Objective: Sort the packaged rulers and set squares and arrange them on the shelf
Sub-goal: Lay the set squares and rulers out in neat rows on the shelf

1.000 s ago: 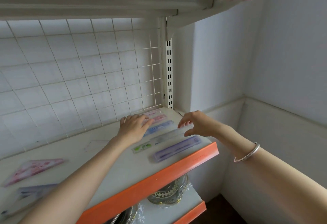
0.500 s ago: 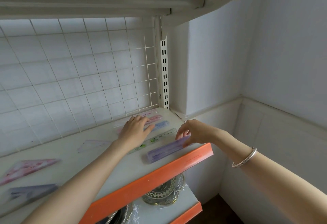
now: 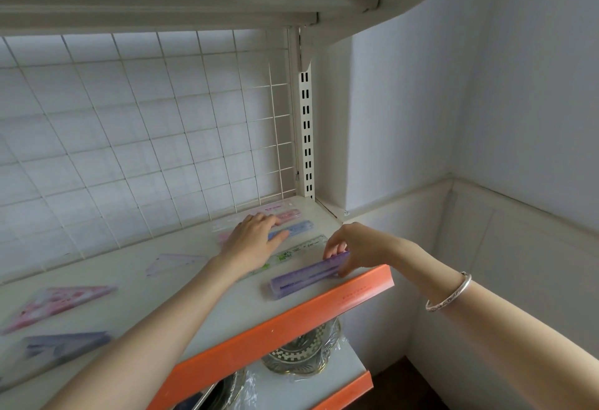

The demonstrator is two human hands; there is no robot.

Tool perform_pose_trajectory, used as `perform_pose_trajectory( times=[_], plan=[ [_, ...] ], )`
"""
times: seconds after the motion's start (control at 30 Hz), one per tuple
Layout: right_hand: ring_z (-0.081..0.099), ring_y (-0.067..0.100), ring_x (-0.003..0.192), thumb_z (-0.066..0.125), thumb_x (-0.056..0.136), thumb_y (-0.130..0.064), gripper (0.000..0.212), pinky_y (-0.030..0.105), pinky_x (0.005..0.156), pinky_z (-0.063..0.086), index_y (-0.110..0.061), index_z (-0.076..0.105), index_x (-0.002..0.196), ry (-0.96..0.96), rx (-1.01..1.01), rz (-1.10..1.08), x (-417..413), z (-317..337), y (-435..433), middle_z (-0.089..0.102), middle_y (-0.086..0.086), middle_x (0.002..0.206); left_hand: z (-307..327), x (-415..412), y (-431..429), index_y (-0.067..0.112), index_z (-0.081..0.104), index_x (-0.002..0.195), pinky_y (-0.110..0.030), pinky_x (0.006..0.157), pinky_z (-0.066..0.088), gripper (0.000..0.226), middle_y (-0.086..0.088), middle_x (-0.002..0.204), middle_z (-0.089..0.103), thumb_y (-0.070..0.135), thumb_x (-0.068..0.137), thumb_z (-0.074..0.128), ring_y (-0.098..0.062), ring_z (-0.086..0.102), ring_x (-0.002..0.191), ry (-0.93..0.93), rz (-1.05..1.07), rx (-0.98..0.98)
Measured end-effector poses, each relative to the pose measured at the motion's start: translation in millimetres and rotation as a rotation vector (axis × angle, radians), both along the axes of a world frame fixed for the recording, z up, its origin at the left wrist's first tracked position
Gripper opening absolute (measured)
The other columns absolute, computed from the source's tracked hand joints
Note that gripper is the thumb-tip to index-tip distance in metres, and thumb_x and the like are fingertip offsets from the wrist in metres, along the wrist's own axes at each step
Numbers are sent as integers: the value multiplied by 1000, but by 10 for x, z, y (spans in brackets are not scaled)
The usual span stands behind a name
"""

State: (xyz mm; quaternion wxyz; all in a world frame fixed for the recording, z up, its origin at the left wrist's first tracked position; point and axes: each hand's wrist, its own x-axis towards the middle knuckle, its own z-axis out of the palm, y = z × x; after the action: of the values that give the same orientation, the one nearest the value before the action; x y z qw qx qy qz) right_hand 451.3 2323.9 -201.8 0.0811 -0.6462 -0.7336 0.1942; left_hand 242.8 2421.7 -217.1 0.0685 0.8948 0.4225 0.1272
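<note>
Head view: packaged rulers are being lined up at the right end of a white shelf [image 3: 155, 283] edged in orange, backed by a wire grid panel [image 3: 146, 124]. A purple packaged ruler [image 3: 308, 276] is being pinched at its right end by the right hand [image 3: 353, 249], thumb below and fingers curled over the top edge, so that this end is being tipped up while the left end is resting on the shelf near the front lip. The left hand [image 3: 256, 242] is being laid flat, fingers spread, over a blue packaged ruler [image 3: 296, 228], with a pink packaged ruler [image 3: 288, 215] just behind it and a clear ruler with a green label [image 3: 293, 252] lying between the two hands. Set squares are being left well apart at the far left: a pink one [image 3: 61, 302], a purple one [image 3: 64, 343] and a pale clear one [image 3: 173, 262].

The rulers are judged to be light, thin and stiff, their glossy sleeves likely slippery on the smooth shelf; a hold by the long edges near one end seems best, since a flat-lying pack offers little to lift.
</note>
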Motion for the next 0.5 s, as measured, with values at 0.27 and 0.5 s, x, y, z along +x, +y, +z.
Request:
perform_pose_trajectory(
  times=[0.27,0.5],
  plan=[
    [50,8,87,71,76,-13,35,17,78,38,-16,67,110,-95,24,81,5,-19,46,64,1,105,76,162,-294,16,67,107,-23,85,45,35,4,104,66,37,80,75,-11,61,98,-15,-104,-322],
    [53,15,92,74,74,-16,38,22,80,44,-12,64,111,-174,25,131,-11,-37,110,62,3,112,66,243,-363,16,66,107,-32,89,51,39,6,94,64,32,74,81,-15,63,94,120,12,-460]
  ],
)
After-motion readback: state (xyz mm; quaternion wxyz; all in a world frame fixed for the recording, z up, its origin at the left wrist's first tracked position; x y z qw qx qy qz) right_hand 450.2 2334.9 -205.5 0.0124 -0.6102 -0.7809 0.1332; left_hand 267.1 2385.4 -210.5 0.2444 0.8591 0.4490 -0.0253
